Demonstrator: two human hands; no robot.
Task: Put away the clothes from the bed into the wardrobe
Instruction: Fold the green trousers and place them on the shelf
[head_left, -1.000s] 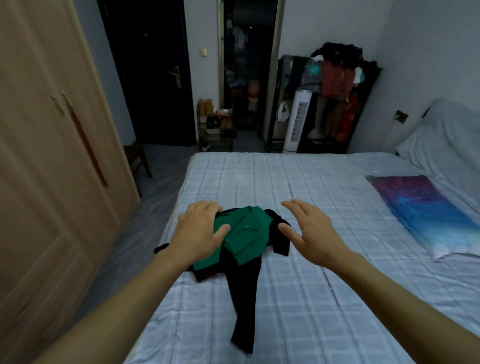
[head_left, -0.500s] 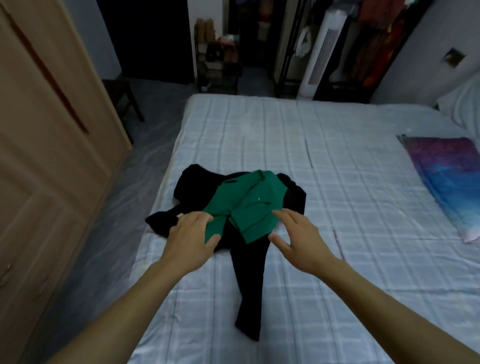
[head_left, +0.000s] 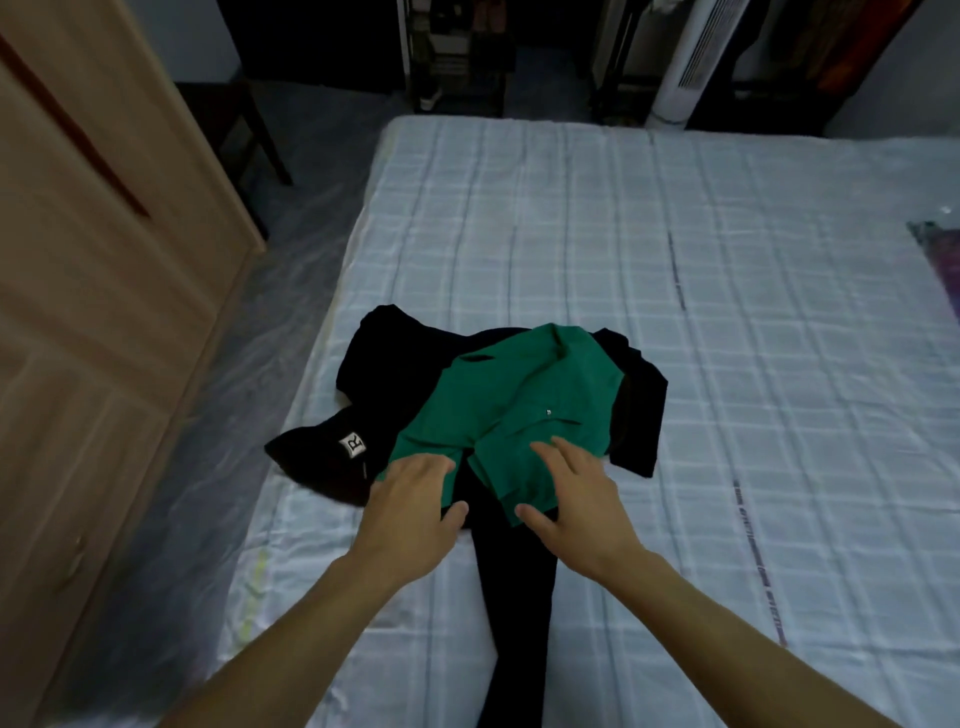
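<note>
Hands, two, rest flat with fingers spread, gripping nothing: left hand (head_left: 410, 512) and right hand (head_left: 576, 506) on one soft green shirt (head_left: 511, 410) atop crumpled black clothes (head_left: 384, 364), on checked bed (head_left: 727, 312).

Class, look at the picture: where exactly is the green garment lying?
In the head view, the green garment lies on top of the black clothes near the bed's left edge, under both hands' fingertips.

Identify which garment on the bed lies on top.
The green garment: it lies over the black clothes, under both hands' fingertips.
</note>
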